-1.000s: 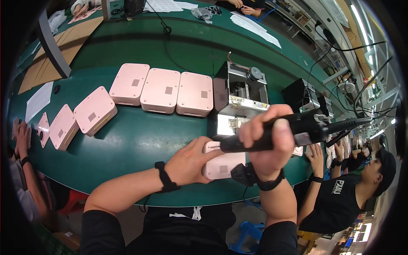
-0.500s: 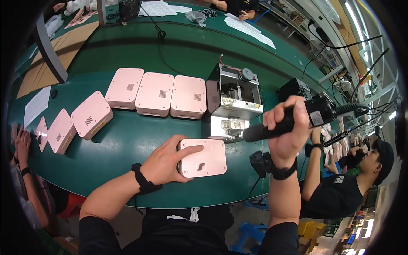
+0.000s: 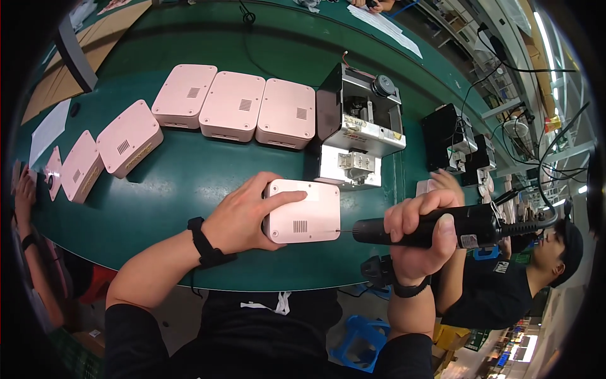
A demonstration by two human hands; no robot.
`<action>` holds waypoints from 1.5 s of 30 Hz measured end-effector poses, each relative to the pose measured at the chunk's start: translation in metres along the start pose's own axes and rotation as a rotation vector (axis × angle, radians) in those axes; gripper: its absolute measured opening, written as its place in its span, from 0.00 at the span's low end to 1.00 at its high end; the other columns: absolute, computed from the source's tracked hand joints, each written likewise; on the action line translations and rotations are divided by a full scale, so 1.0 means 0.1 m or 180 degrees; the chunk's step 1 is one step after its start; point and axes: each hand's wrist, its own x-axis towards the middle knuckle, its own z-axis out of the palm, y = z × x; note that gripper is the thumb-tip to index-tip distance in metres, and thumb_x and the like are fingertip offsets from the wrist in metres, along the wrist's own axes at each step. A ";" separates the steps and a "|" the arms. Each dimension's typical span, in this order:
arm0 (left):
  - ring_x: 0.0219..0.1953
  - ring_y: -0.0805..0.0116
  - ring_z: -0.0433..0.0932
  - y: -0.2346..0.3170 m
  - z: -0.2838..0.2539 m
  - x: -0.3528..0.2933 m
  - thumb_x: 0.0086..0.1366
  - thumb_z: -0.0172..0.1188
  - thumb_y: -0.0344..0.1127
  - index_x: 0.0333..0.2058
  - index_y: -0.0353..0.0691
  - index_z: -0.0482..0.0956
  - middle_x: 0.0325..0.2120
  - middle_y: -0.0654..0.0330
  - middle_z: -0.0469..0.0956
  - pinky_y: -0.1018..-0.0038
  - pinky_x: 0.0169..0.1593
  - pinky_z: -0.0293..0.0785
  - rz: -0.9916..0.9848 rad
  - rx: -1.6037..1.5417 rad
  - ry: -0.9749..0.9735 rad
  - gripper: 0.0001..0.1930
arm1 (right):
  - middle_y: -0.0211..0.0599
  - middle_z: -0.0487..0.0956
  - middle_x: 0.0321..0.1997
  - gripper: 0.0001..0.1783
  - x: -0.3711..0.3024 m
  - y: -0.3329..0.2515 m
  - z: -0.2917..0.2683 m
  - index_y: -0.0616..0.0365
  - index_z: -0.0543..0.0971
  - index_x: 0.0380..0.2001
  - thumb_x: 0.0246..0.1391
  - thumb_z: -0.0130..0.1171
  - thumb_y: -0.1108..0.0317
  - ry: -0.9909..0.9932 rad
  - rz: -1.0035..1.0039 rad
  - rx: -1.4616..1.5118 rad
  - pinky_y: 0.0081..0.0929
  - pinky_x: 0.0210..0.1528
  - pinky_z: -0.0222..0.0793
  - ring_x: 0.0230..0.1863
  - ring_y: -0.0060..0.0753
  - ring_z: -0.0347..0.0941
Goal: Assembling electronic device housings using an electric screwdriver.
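Observation:
A pale pink box-shaped case point(image 3: 319, 215) with a small slotted vent and corner screw holes lies on the green bench in front of me. My left hand point(image 3: 252, 211) grips its left side, thumb at the near edge and index finger across the top. In my right hand point(image 3: 421, 230) is a black corded electric screwdriver point(image 3: 464, 228), held nearly level. Its thin bit reaches the case's near right corner; whether it sits in the screw hole I cannot tell.
Several similar pink cases point(image 3: 285, 114) stand in a row behind and to the left. Behind my case is a metal screw feeder point(image 3: 360, 161). A co-worker point(image 3: 499, 278) works at the right, another person's hand point(image 3: 24, 192) rests at the far left. A blue stool point(image 3: 361, 341) stands below.
My right hand has lowered the screwdriver from beside the screw feeder to the case's near right corner. My left hand keeps its grip. The whole view has shifted somewhat.

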 end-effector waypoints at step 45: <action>0.56 0.47 0.71 0.00 0.03 -0.03 0.38 0.80 0.36 0.58 0.56 0.75 0.53 0.49 0.67 0.59 0.60 0.72 -0.0061 -0.0031 0.0065 0.43 | 0.34 0.72 0.26 0.27 -0.18 -0.28 0.43 0.55 0.65 0.39 0.52 0.68 0.49 -0.0403 0.0889 0.0482 0.37 0.41 0.69 0.30 0.32 0.70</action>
